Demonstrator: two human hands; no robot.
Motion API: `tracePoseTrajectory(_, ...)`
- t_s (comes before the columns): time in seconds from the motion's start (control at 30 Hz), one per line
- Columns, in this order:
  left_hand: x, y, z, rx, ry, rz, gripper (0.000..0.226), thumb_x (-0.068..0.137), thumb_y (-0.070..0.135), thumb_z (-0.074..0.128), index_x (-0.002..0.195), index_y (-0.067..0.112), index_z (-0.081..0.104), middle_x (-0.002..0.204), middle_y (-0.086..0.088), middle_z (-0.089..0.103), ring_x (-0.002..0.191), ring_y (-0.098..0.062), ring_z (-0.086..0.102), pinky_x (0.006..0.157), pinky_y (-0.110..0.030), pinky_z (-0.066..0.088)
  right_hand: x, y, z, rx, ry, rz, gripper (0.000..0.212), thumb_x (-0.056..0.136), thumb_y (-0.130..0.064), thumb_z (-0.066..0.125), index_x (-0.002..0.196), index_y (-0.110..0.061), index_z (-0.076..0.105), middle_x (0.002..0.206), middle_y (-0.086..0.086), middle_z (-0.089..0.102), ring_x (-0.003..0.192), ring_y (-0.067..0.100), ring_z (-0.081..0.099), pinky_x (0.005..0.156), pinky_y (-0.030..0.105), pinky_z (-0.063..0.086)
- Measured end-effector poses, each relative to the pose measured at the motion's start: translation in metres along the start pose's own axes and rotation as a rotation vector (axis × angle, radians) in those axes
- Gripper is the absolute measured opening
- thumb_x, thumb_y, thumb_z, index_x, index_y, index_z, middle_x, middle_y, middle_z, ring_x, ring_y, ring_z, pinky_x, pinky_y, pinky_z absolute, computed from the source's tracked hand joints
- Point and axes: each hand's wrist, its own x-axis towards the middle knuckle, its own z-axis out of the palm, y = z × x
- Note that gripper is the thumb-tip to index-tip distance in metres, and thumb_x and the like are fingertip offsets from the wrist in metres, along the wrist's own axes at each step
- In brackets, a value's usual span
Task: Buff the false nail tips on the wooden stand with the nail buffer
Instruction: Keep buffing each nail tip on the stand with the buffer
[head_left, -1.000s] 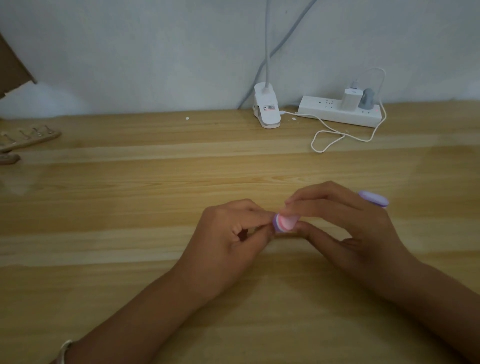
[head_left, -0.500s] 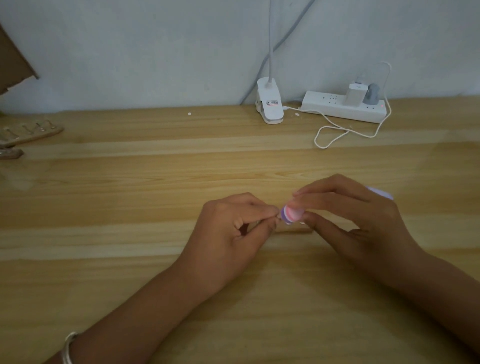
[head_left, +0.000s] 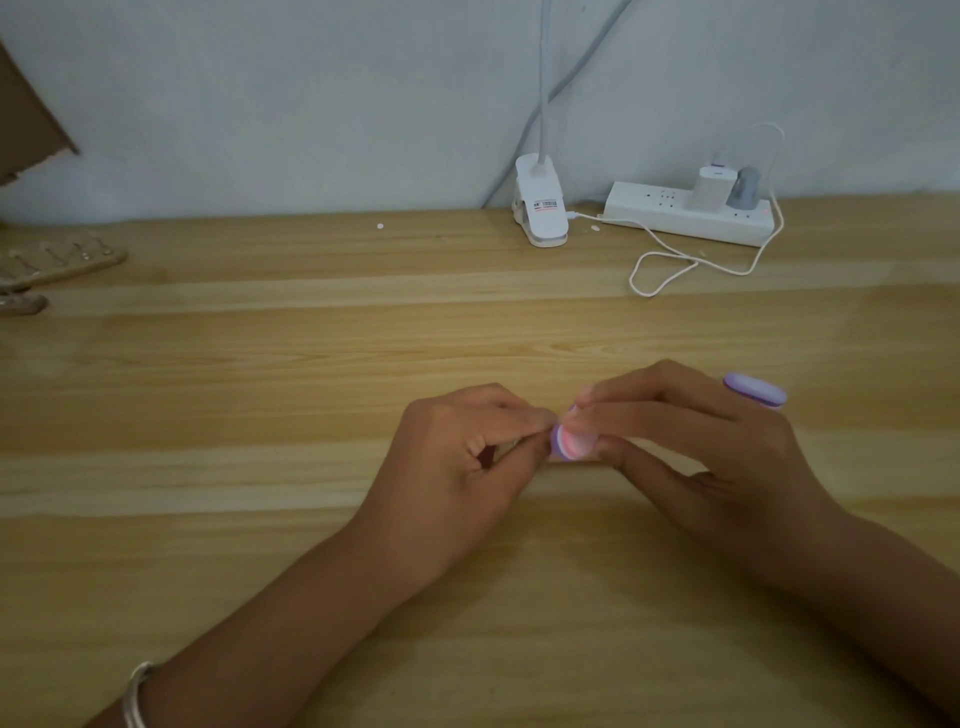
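Observation:
My right hand (head_left: 696, 447) grips the purple and pink nail buffer (head_left: 570, 442) at the middle of the wooden table. The buffer's far end pokes out past my knuckles. My left hand (head_left: 457, 467) has its fingers curled, and its thumb and forefinger pinch a small item, apparently a false nail tip, against the buffer's near end. That item is almost wholly hidden by my fingertips. The wooden stand (head_left: 62, 265) with several nail tips on it lies at the far left edge, well away from both hands.
A white clip lamp base (head_left: 540, 213) and a white power strip (head_left: 691, 213) with plugs and a looped white cable (head_left: 670, 270) sit along the back wall. A brown cardboard piece (head_left: 26, 124) leans at the upper left. My left wrist wears a silver bangle (head_left: 136, 696).
The buffer has shifted back and forth slightly against my left fingertips, and its far end shows more past my right knuckles. Both hands stay in the same spot.

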Motion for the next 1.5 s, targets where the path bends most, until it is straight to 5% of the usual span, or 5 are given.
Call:
tracePoseTrajectory(0.43,0.002,-0.003,0.0,-0.028,0.054,-0.022,0.014,0.083,0.007,0.071,0.093,0.012,0.078,0.08,0.006,0.07,0.064,0.003,0.058,0.06,-0.007,0.039,-0.003,-0.005,0.006,0.044,-0.009,0.003,0.018,0.09,0.0,0.07,0.102,-0.012,0.077,0.102,0.007,0.069,0.099,0.008,0.065,0.092,0.011,0.042)
tracePoseTrajectory(0.67,0.001,-0.003,0.002,-0.129,0.038,-0.079,0.012,0.084,0.01,0.072,0.092,0.015,0.079,0.077,0.003,0.071,0.063,-0.017,0.063,0.057,-0.03,0.048,0.001,0.0,0.0,-0.081,0.03,-0.007,0.022,0.082,0.004,0.073,0.098,-0.01,0.077,0.096,0.009,0.071,0.095,0.009,0.064,0.092,0.001,0.032)
tracePoseTrajectory(0.8,0.0,-0.003,0.002,-0.215,0.014,-0.08,0.015,0.085,0.012,0.067,0.095,0.017,0.078,0.077,0.002,0.072,0.067,-0.017,0.066,0.058,-0.038,0.049,-0.003,-0.01,0.008,0.051,0.013,-0.06,0.017,0.093,-0.001,0.066,0.102,-0.011,0.078,0.103,0.01,0.069,0.099,0.015,0.069,0.09,0.023,0.051)
tracePoseTrajectory(1.37,0.002,0.005,0.0,-0.488,-0.075,-0.217,0.012,0.081,0.016,0.071,0.09,0.011,0.078,0.074,0.004,0.074,0.067,-0.003,0.063,0.062,-0.015,0.044,-0.001,-0.006,0.0,0.016,0.14,-0.066,0.025,0.089,0.001,0.069,0.109,-0.013,0.066,0.104,0.003,0.067,0.103,0.01,0.065,0.093,0.019,0.048)
tracePoseTrajectory(1.5,0.001,0.003,-0.001,-0.453,-0.085,-0.222,0.01,0.082,0.015,0.071,0.082,0.01,0.079,0.071,-0.002,0.073,0.059,-0.027,0.055,0.056,-0.025,0.041,-0.002,0.0,-0.001,-0.02,0.101,-0.126,0.032,0.088,0.006,0.068,0.111,-0.014,0.065,0.101,0.011,0.069,0.1,0.018,0.067,0.094,0.022,0.049)
